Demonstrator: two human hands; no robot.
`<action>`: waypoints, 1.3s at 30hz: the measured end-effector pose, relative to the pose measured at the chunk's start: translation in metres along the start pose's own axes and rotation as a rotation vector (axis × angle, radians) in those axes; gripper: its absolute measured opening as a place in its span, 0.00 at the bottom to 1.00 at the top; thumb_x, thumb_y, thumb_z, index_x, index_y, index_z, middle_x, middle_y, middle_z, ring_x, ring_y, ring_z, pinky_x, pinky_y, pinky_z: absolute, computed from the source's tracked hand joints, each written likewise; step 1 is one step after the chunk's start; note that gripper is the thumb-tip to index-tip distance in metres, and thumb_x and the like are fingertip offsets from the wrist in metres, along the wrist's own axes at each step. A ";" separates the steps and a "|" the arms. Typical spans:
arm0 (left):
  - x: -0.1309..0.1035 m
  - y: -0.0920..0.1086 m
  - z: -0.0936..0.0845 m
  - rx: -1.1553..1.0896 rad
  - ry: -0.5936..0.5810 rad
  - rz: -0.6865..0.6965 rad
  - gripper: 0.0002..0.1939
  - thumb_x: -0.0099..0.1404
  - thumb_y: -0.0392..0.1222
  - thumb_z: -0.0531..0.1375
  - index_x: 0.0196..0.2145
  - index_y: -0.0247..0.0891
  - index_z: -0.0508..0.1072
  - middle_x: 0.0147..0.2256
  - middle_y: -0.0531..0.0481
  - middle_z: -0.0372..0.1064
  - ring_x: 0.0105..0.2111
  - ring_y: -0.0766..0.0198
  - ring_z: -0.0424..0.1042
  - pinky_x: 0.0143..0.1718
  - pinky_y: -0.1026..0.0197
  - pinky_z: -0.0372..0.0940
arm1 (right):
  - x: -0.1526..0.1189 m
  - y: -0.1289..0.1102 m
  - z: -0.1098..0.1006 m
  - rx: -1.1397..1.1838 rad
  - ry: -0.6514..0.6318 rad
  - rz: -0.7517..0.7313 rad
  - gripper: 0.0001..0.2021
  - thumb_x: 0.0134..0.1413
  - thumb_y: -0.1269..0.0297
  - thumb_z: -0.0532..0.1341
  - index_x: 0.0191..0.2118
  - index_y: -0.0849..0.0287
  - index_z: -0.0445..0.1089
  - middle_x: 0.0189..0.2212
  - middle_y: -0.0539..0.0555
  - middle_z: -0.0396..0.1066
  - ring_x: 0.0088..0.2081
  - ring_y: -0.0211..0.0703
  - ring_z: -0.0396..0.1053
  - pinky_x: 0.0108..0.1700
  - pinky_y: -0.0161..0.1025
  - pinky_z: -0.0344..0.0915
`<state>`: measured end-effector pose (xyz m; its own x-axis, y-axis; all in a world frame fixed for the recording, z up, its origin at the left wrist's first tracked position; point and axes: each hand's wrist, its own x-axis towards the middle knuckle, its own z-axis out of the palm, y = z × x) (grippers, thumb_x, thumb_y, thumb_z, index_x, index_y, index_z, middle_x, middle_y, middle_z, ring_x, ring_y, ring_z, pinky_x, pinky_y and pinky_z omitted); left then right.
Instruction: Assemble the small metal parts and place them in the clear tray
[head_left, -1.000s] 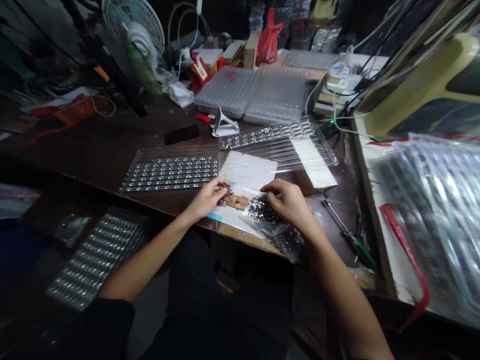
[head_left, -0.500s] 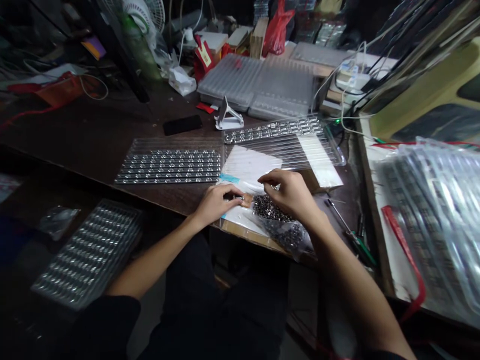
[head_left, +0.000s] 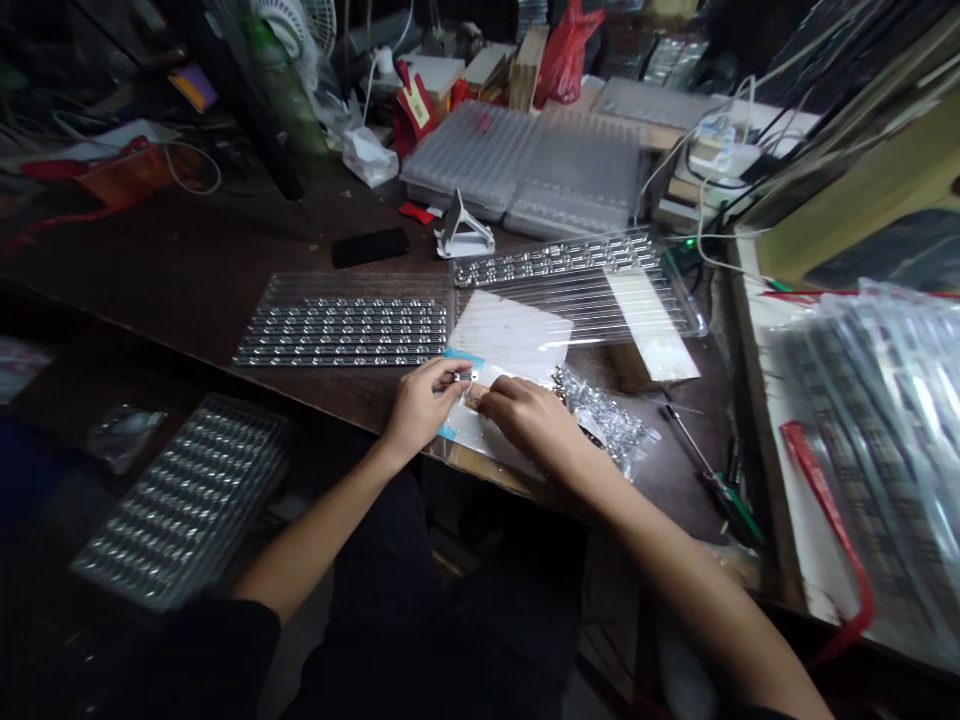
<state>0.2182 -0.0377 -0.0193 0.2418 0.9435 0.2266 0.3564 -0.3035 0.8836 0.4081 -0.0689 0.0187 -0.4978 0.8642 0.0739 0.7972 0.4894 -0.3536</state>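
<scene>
Near the front edge of the table, my left hand (head_left: 420, 402) pinches a small metal part (head_left: 465, 376) between thumb and fingertips. My right hand (head_left: 525, 410) is just right of it, its fingers bent together over a small brown block (head_left: 475, 396); what its fingertips hold, if anything, is hidden. Both hands are above a white board (head_left: 510, 325) with blue tape. A clear bag of small metal pieces (head_left: 611, 420) lies right of my right hand. Left of the board is a clear tray (head_left: 345, 332) with rows of shiny metal parts.
Another ribbed tray (head_left: 585, 295) lies behind the board, beside a white-topped block (head_left: 652, 325). A phone (head_left: 370, 247) and white stand (head_left: 463, 230) are farther back. A green-handled screwdriver (head_left: 720, 485) lies right. Stacked trays stand lower left (head_left: 184, 495) and far right (head_left: 885, 440).
My right hand has moved left and down, from above the metal pieces to the brown block. My left hand has lifted the small part slightly. The view has shifted a little.
</scene>
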 end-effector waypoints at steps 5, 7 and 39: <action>-0.001 0.009 -0.001 0.112 -0.021 0.075 0.08 0.65 0.41 0.61 0.41 0.38 0.77 0.40 0.47 0.78 0.39 0.60 0.77 0.43 0.59 0.71 | -0.008 0.015 -0.013 0.032 0.012 0.075 0.10 0.62 0.67 0.61 0.46 0.58 0.77 0.39 0.57 0.76 0.38 0.45 0.74 0.38 0.36 0.65; -0.002 0.012 -0.002 0.106 -0.045 0.073 0.07 0.64 0.39 0.61 0.41 0.39 0.76 0.40 0.48 0.78 0.39 0.60 0.77 0.44 0.59 0.71 | -0.011 0.023 -0.019 0.031 -0.030 0.139 0.08 0.59 0.65 0.64 0.43 0.56 0.78 0.39 0.56 0.76 0.37 0.46 0.74 0.36 0.36 0.65; -0.003 0.012 0.004 0.207 -0.143 0.218 0.04 0.63 0.33 0.65 0.35 0.40 0.79 0.37 0.49 0.79 0.39 0.58 0.75 0.43 0.56 0.67 | -0.003 0.020 0.005 0.243 0.158 0.173 0.09 0.54 0.75 0.59 0.38 0.61 0.77 0.36 0.57 0.77 0.35 0.43 0.73 0.38 0.35 0.65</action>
<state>0.2250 -0.0443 -0.0112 0.4513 0.8296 0.3287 0.4549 -0.5308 0.7150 0.4236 -0.0621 0.0070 -0.2883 0.9486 0.1302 0.7507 0.3083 -0.5843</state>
